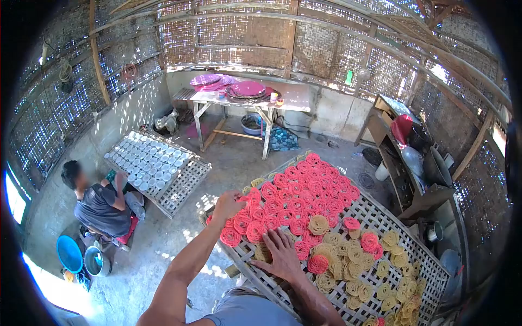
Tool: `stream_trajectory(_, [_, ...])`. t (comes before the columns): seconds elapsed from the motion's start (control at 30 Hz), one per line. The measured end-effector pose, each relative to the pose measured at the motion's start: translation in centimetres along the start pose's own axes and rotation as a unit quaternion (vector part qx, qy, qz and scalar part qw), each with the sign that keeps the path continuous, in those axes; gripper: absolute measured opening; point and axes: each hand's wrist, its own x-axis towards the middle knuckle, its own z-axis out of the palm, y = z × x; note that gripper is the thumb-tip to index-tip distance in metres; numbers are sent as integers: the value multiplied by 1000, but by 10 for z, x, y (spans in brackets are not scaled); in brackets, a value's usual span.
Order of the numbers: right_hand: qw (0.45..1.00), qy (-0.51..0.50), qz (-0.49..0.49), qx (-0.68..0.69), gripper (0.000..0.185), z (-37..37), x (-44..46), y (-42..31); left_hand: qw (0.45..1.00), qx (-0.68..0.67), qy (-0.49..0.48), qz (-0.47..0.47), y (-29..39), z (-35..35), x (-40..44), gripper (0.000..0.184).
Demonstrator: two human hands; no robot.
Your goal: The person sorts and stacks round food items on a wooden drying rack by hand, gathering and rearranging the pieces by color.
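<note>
My left hand (228, 206) reaches over the far left edge of the slatted bamboo rack (418, 238). Its fingers are closed at a pink noodle-like coil (250, 198). My right hand (281, 254) lies palm down nearer to me, fingers spread, touching coils at the rack's left side. Flat pink coils (296, 187) cover the far half of the rack, close together. Tan coils (353, 255) lie loosely on the near right half, some overlapping, with a few pink ones among them. My right palm hides what is under it.
A person (106, 204) sits low at the left beside another rack (187, 182) with white discs. Blue basin (69, 254) and bucket (97, 262) stand near them. A table (293, 100) with pink round sheets is at the back; a wooden shelf (375, 122) stands at right.
</note>
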Motion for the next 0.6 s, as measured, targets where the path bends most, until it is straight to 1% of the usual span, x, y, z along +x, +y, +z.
stream_trajectory(0.03, [1000, -2, 0, 3, 97, 0, 0, 1, 1000, 10, 8, 25, -4, 6, 2, 50])
stream_trajectory(0.13, [1000, -1, -1, 4, 97, 2, -1, 3, 998, -28, -41, 32, -13, 1, 3, 53])
stream_trajectory(0.23, [1000, 7, 2, 9, 97, 4, -2, 3, 992, -105, -43, 55, 8, 4, -9, 58])
stream_trajectory(0.33, [998, 41, 10, 51, 87, -1, -1, 1, 983, -173, -19, 63, 35, 17, -22, 59])
stream_trajectory(0.43, [993, 113, -12, 31, 67, 5, -6, 9, 969, -227, -84, -50, 67, 27, -34, 56])
stream_trajectory(0.53, [984, 175, 15, 45, 44, 9, -9, 21, 983, -162, -58, 71, 66, 59, -29, 56])
stream_trajectory(0.6, [966, 225, 65, 110, 35, 8, -13, 24, 974, -205, -87, 43, 63, 72, -26, 52])
